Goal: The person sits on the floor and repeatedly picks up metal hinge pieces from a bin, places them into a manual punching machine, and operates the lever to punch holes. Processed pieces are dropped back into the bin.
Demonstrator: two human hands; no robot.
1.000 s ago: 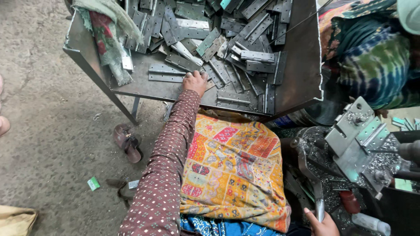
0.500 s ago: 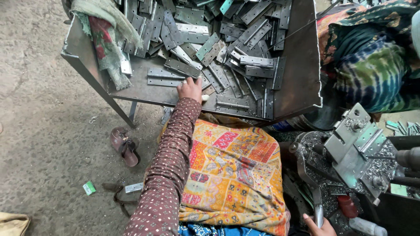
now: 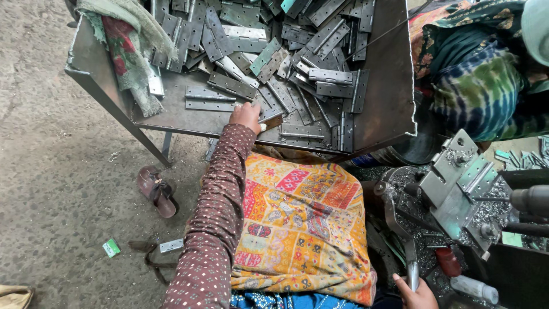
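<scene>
My left hand (image 3: 247, 116), in a dotted maroon sleeve, rests on the near edge of a metal tray table (image 3: 171, 117). Its fingers are curled over a flat hinge at the rim of a heap of grey metal hinges (image 3: 286, 63). My right hand (image 3: 416, 293) shows at the bottom edge, closed around the metal lever handle (image 3: 407, 252) of a machine. A hinge lies clamped in the machine's angled jig (image 3: 457, 183) to the right. A patterned orange cloth (image 3: 297, 223) covers my lap.
A green and red rag (image 3: 123, 51) hangs over the tray's left corner. A sandal (image 3: 155, 191), a loose hinge (image 3: 171, 246) and a small green scrap (image 3: 111, 248) lie on the concrete floor. Another person in tie-dye clothing (image 3: 480, 74) sits at the upper right.
My left hand has slid a little along the tray's near edge among the hinges. The view has shifted slightly. My right hand stays on the lever.
</scene>
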